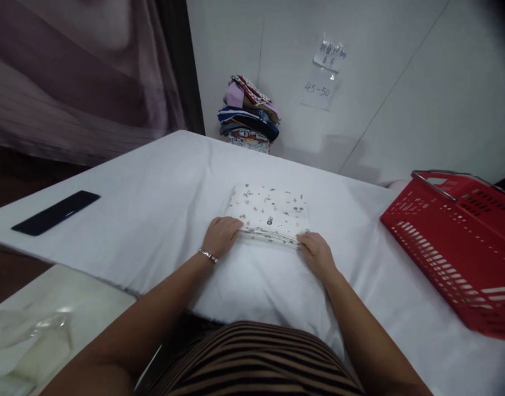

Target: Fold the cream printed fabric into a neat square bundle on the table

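On the table [153, 192]: cloth [269, 213] already folded flat.
Both hands, left hand [220, 235] and right hand [316, 253], curl onto its near edge, fingers bent; stack [249, 114] far, basket [454, 242] right.

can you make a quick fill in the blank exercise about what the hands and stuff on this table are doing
1. Both hands, the left hand and the right hand, rest on the near edge of a folded, patterned ____.
2. The basket at the right side of the table is coloured ____.
3. The pile of folded clothes sits at the far edge, against the ____.
4. The bracelet is worn on the ____ wrist.

Missing words: cloth; red; wall; left
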`<state>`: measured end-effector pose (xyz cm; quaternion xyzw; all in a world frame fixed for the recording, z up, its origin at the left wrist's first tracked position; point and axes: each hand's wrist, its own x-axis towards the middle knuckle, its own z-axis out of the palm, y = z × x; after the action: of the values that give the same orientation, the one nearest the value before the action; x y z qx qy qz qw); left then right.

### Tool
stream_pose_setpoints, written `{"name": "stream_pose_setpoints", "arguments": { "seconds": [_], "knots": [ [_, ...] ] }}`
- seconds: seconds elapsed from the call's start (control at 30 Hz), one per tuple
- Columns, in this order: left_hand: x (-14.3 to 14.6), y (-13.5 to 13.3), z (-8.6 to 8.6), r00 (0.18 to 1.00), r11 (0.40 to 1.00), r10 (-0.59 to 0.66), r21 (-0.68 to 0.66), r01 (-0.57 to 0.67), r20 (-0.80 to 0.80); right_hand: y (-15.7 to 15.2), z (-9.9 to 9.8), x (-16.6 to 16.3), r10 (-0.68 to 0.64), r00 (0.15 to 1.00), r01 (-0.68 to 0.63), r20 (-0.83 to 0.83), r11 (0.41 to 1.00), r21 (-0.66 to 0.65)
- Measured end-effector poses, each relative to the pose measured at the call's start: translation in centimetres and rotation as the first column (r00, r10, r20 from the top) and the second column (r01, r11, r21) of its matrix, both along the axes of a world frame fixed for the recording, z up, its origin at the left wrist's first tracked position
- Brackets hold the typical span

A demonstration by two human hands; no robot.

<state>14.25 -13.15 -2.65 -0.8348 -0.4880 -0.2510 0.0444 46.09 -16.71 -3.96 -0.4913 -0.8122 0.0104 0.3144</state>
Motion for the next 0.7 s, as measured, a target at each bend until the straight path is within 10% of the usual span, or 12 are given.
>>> {"name": "stream_pose_setpoints", "arguments": {
  "seconds": [0.37,0.7],
  "knots": [
    [-1.0,0.1,0.7,0.969,0.995,0.019,-0.099,0.005,0.246,0.2,3.1,-1.2,0.023,0.997,-0.022,0.071,0.999,-0.025],
    [-0.9,1.4,1.8,0.994,0.981,-0.105,-0.161,0.108,0.032,3.7,4.0,-8.9,0.188,0.979,-0.176,0.077,0.974,-0.142]
  ]
}}
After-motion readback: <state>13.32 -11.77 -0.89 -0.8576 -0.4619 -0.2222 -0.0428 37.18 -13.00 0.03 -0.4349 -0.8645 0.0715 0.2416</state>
